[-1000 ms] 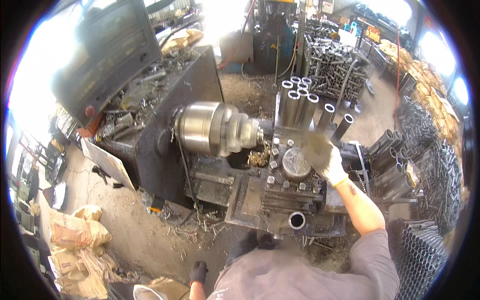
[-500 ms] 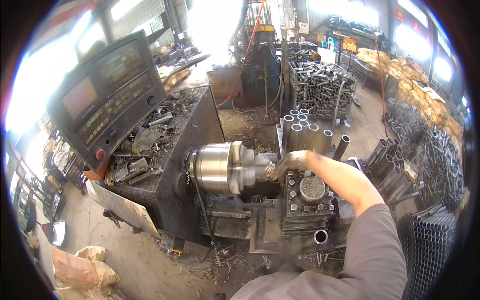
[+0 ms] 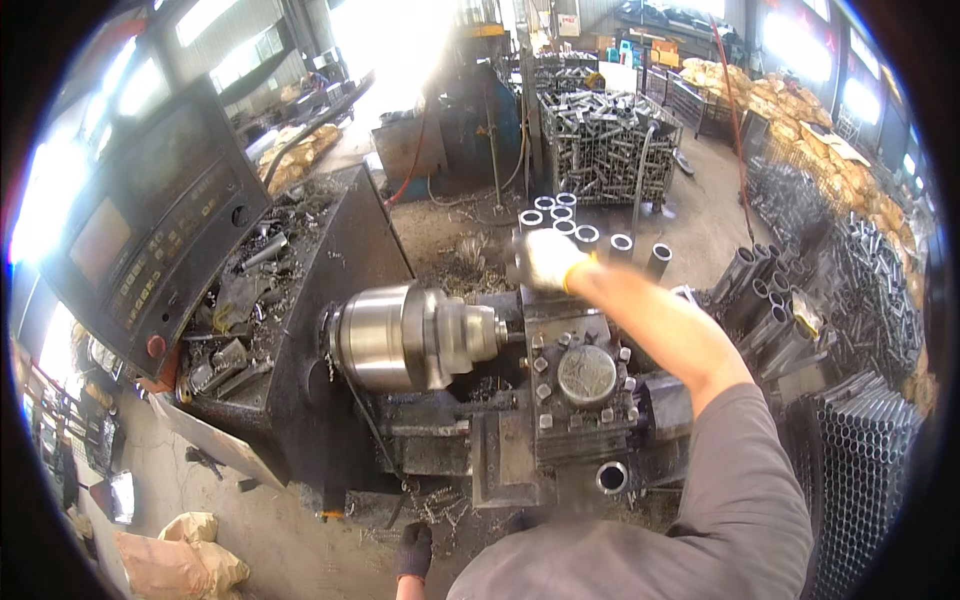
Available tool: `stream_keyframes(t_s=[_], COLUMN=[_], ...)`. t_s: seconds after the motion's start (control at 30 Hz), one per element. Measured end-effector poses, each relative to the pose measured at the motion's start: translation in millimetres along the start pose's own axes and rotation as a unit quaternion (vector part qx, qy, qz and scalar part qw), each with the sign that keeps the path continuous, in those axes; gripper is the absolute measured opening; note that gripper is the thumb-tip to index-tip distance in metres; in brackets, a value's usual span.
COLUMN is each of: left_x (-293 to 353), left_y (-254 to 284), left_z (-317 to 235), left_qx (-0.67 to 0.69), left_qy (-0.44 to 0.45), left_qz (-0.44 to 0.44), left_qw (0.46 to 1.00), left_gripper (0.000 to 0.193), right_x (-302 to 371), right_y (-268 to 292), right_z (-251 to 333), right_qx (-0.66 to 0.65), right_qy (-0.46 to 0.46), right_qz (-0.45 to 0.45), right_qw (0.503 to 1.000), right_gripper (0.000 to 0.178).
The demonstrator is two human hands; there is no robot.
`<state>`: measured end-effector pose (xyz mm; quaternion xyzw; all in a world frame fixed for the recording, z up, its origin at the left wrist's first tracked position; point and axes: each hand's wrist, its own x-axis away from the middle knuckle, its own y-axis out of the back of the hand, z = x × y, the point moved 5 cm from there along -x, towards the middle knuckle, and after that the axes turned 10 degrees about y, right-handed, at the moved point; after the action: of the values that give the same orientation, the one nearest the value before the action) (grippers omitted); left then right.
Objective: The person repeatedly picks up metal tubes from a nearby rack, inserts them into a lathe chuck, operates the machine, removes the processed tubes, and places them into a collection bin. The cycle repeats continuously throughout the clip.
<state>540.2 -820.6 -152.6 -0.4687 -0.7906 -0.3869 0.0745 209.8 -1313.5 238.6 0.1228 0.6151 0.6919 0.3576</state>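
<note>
My right hand [image 3: 553, 260], in a pale glove with a yellow cuff, is over the near side of a group of upright metal tubes [image 3: 587, 234] behind the tool post. It covers part of them; its fingers are smeared and hidden, so a hold on a tube cannot be made out. To its left is the lathe's shiny chuck [image 3: 385, 338], its jaws [image 3: 462, 332] blurred. Below my right forearm lies the tool post [image 3: 587, 376] with its round cap and square bolts. My left hand [image 3: 414, 550], dark-gloved, is low near the lathe's front, fingers curled, their inside hidden.
A control panel [image 3: 150, 230] stands left above a cabinet covered with metal shavings [image 3: 250, 290]. One tube [image 3: 611, 478] shows its open end below the tool post. More tubes [image 3: 770, 310] and a stacked bundle [image 3: 865, 450] are at right. A wire crate [image 3: 610, 150] stands behind.
My right hand has left the front of the chuck and moved back to the upright tubes. My left hand has come into view at the lower edge. The whole view has shifted.
</note>
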Motion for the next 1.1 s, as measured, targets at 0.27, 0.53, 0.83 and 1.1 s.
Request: stream_keyframes(t_s=[0.27,0.53,0.83,1.1], left_x=[84,54,-38,15], left_y=[5,-65,-138,-83], left_z=[-288,-463,-505,-481], left_qx=[-0.068,-0.281,-0.336,-0.292], left_qy=[-0.345,-0.601,-0.598,-0.619], left_qz=[-0.167,-0.245,-0.406,-0.23], left_qw=[0.921,0.707,0.604,0.691], left_gripper=[0.033,0.067,0.05,0.057], right_x=[10,6,76,170], right_y=[-97,-144,-171,-36], right_z=[7,-48,-161,-110], right_qx=[-0.169,-0.275,-0.126,0.05], right_qy=[-0.044,-0.056,0.172,-0.116], right_qz=[0.338,0.532,0.449,0.003], right_qw=[0.925,0.799,0.868,0.992], right_gripper=[0.051,0.044,0.032,0.033])
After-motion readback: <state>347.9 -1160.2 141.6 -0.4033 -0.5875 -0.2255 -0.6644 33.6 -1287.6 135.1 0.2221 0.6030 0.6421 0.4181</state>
